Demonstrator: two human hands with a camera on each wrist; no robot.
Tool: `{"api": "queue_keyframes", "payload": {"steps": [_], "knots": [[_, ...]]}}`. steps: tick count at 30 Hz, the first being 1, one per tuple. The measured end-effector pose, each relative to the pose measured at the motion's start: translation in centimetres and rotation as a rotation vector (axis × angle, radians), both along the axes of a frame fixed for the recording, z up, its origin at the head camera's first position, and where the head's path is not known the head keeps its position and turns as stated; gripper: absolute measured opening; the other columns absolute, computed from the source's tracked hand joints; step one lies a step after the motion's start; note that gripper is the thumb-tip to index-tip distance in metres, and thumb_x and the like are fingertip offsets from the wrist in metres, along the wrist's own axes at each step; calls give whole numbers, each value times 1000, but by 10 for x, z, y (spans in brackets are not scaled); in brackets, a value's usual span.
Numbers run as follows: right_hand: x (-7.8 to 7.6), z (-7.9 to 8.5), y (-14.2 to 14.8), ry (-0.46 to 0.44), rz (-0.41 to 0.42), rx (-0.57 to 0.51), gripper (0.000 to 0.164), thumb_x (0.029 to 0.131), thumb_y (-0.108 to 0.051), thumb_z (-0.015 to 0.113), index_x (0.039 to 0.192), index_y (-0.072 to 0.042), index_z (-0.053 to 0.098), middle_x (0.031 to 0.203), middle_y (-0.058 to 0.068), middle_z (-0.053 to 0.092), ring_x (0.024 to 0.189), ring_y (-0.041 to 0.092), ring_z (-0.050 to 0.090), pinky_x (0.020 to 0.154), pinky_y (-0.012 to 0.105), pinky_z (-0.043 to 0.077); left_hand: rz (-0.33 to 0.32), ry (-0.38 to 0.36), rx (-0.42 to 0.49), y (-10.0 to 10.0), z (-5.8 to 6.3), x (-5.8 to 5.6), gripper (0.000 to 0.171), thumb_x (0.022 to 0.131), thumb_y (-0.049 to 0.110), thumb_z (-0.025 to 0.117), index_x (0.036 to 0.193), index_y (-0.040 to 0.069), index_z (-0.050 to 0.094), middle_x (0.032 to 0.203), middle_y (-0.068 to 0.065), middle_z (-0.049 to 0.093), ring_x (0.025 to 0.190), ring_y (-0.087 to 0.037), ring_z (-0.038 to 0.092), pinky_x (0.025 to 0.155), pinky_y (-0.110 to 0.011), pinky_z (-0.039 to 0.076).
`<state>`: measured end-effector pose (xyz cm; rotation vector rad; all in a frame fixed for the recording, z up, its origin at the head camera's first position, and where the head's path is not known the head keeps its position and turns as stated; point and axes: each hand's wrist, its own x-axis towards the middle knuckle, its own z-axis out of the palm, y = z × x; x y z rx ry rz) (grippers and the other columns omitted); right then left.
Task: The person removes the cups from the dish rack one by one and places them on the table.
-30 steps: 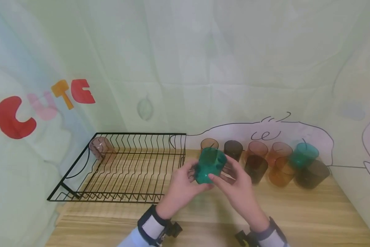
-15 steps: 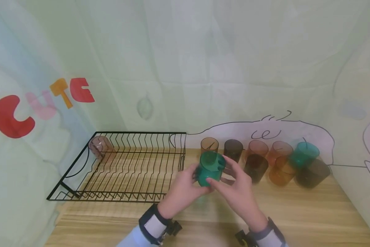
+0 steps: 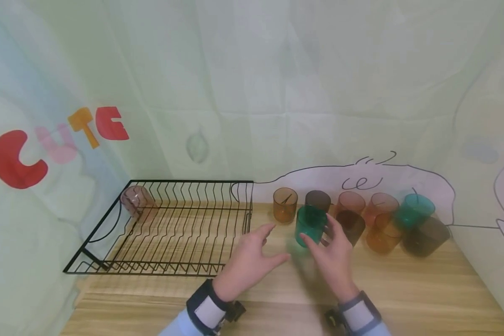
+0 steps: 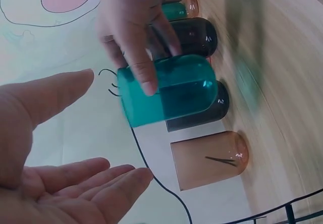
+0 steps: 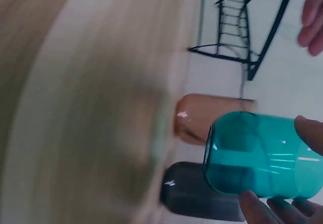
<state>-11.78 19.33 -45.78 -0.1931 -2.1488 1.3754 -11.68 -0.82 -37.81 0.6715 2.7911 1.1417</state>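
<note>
A clear teal cup (image 3: 309,228) stands upright in my right hand (image 3: 334,256), thumb on the near side and fingers round the far right side. In the right wrist view the same teal cup (image 5: 262,153) hangs above the wooden table, its base off the surface. My left hand (image 3: 252,261) is apart from it, to the left, thumb and fingers spread with nothing between them; the left wrist view shows that left hand (image 4: 65,158) the same way. Behind the teal cup stand an amber cup (image 3: 284,207) and a dark grey cup (image 3: 317,198).
A black wire dish rack (image 3: 172,207) stands at the left, with a pinkish clear cup (image 3: 137,200) in its back left corner. Right of my right hand stand several cups, among them a dark brown cup (image 3: 350,224), an orange cup (image 3: 384,235) and another teal cup (image 3: 415,210).
Both hands held the teal cup, tilting it upright. Now my left hand has let go, and my right hand has carried it rightward, in front of the dark grey cup.
</note>
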Motion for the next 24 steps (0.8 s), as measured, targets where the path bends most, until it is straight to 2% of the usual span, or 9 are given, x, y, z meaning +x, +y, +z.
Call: {"api": "queue_keyframes", "payload": {"steps": [5,9,15,24], "knots": [[-4,-14,6,-12,-46,61,77,69,-29,83,134,-10,46,131,13,56,109,31,62,78,39,57,-12,34,-1,0,1,1,79,76,49,72,140,14,41,139,-7,50,124,-23,52,100,-41,46],[-6,-21,7,-33,-96,143,79,69,-29,83,134,-7,44,129,15,56,110,31,61,87,43,54,-16,52,-3,-1,1,3,77,77,48,71,139,14,41,140,-7,49,128,-22,48,104,-42,43],[-9,-22,6,-67,-128,160,79,70,-25,82,135,-6,43,129,18,55,115,34,57,94,51,48,5,87,-33,-5,4,5,72,77,47,72,137,15,45,138,-4,51,127,-21,49,104,-41,43],[-11,-25,9,-102,-134,191,81,73,-26,80,137,-2,37,128,23,54,116,38,55,96,54,46,3,89,-25,-11,5,2,71,76,45,72,135,16,47,136,-4,52,123,-20,52,100,-40,46]]}}
